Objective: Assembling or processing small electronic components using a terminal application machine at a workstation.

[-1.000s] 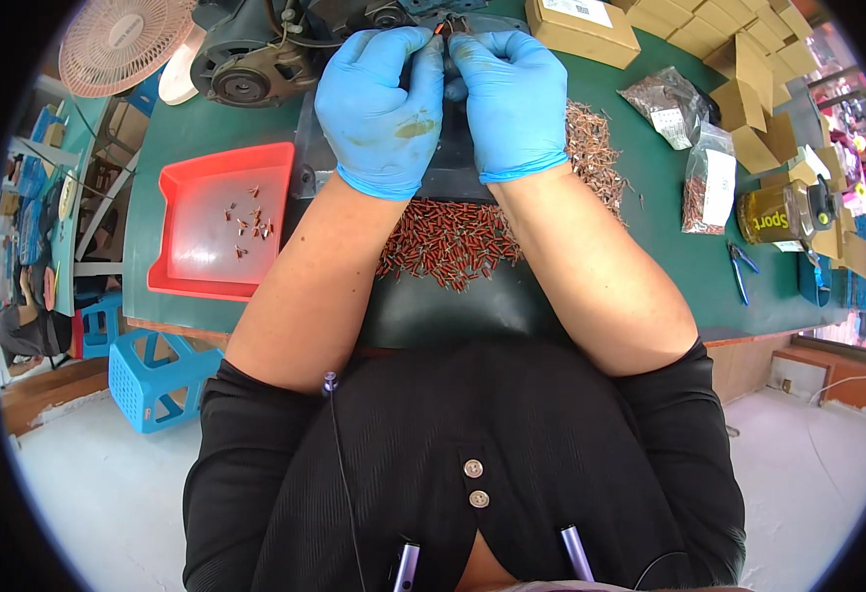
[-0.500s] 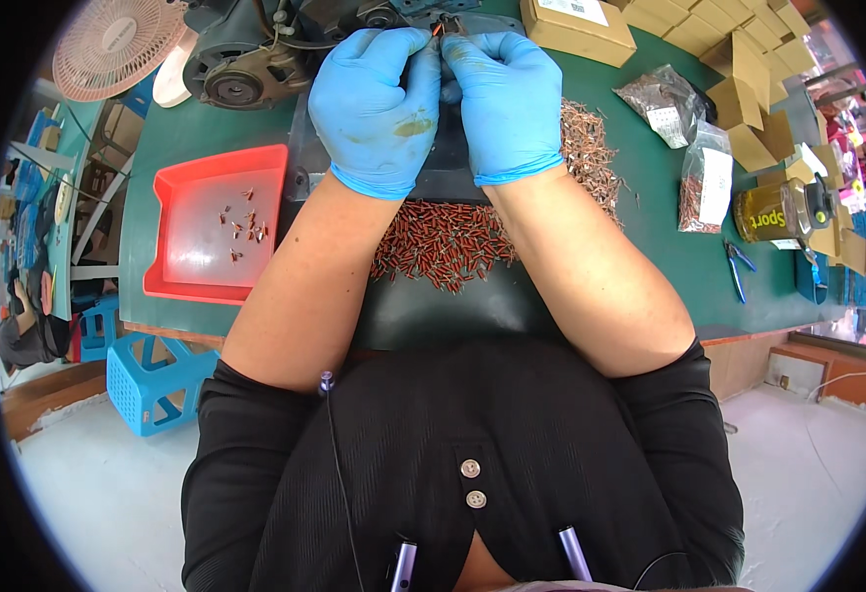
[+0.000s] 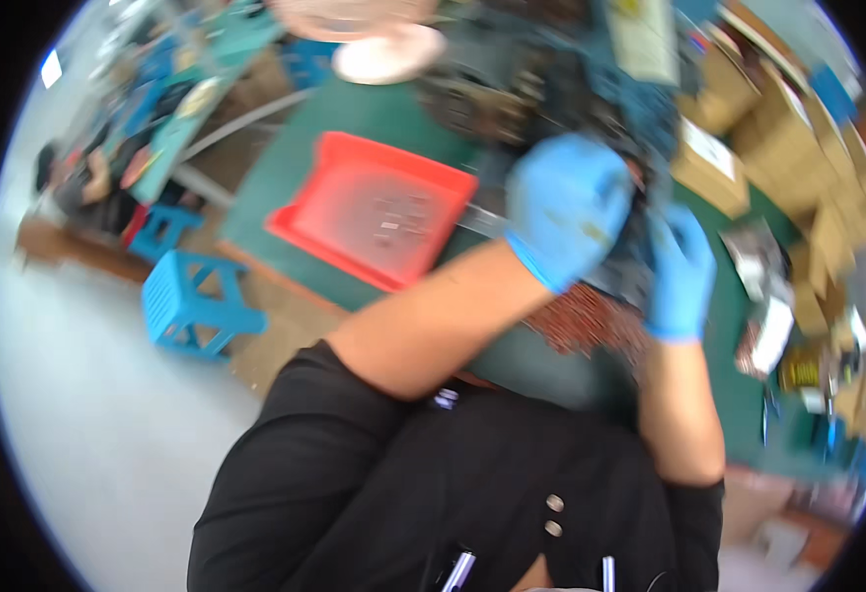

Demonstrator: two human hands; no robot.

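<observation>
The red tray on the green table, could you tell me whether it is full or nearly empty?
Nearly empty: the red tray shows mostly bare floor, with a few small pieces near its middle.

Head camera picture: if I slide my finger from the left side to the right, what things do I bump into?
Blue plastic stool → red plastic tray → left hand in a blue glove → right hand in a blue glove → brown cardboard boxes. The picture is blurred, so small things between them stay unclear.

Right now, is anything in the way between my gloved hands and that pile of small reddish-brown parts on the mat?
Nothing visible does. The left hand and right hand hover just above the reddish-brown parts; the picture is blurred.
</observation>
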